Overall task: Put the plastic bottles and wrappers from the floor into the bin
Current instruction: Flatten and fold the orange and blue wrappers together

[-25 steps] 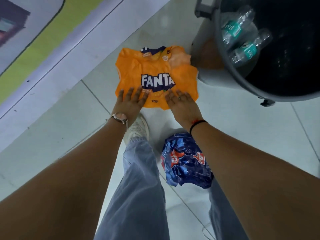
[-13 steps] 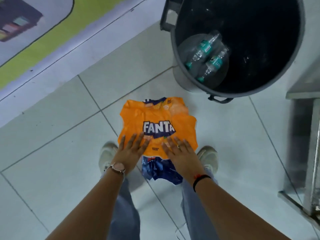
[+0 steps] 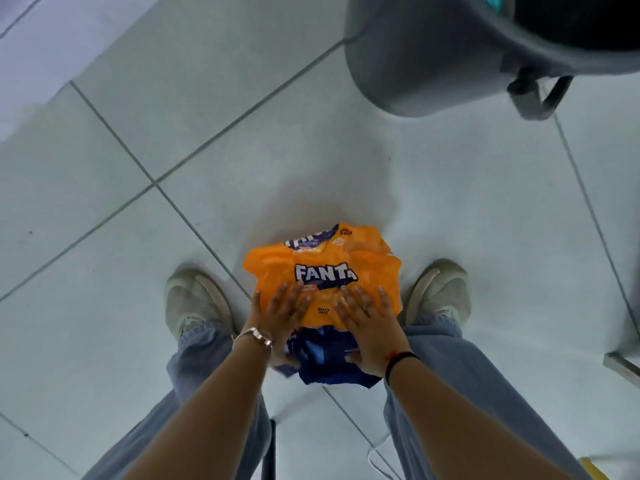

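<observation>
A crumpled orange Fanta wrapper lies on top of a blue wrapper, both held up between my feet. My left hand and my right hand press flat on the orange wrapper's near edge, with thumbs curled around the blue one below. The grey bin stands at the top right, well beyond the wrappers; only its wall, rim and handle show. A sliver of a teal bottle label peeks over its rim.
My two pale shoes stand on the white tiled floor either side of the wrappers. A metal frame corner juts in at the right edge. A pale mat border runs along the top left.
The view has swung down and closer, so the bin has slid to the top right. The orange wrapper is more bunched, and both hands now grip it together with the blue wrapper.
</observation>
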{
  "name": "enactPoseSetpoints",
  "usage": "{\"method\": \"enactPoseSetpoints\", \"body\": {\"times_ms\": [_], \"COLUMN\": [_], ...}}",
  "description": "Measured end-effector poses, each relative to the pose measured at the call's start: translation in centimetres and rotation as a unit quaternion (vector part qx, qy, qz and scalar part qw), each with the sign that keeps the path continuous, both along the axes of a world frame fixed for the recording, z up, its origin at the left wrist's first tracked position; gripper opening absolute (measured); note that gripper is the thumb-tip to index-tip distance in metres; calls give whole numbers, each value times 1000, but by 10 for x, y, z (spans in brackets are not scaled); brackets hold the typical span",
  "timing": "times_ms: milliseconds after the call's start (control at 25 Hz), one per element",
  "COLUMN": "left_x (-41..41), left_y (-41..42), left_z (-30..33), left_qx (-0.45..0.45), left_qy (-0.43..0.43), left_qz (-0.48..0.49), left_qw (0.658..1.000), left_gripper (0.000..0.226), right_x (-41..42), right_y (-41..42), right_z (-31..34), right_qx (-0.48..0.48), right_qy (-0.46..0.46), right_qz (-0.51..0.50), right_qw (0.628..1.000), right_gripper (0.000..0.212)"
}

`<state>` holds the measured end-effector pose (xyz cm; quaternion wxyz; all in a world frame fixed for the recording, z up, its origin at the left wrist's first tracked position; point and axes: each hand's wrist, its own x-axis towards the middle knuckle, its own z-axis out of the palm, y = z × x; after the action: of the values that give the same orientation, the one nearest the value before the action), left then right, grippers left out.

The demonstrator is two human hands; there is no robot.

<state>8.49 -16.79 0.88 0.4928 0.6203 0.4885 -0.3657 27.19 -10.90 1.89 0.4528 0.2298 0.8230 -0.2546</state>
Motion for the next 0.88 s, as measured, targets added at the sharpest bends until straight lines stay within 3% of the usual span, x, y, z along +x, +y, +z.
{"method": "enactPoseSetpoints", "body": {"times_ms": [160, 320, 480, 560, 720, 880], "left_x": [9, 15, 22, 23, 5, -28], "left_y": [-3, -4, -23, -27, 14, 65], "left_z": [-21, -19, -8, -8, -29, -35], "left_qx": [-20, -29, 52, 113, 256, 321], "left_qy": [24, 20, -12, 22, 132, 127], "left_qz": [15, 2, -2, 28, 87, 105], "left_qw": [999, 999, 999, 993, 954, 933], "left_gripper": [111, 131, 129, 127, 150, 133], "right_x": [-3, -7, -9, -15, -48, -77], "right_y": [-4, -12, -1, 18, 76, 119], "right_z": [-24, -26, -35, -45, -52, -38], "right_qx": [-37, -13, 91, 135, 238, 207], "right_qy": [-59, -81, -48, 1, 127, 129], "right_qz": [8, 12, 28, 28, -8, -34], "right_qw": [998, 997, 994, 990, 963, 969], "right_gripper": [116, 123, 103, 96, 85, 68]}}
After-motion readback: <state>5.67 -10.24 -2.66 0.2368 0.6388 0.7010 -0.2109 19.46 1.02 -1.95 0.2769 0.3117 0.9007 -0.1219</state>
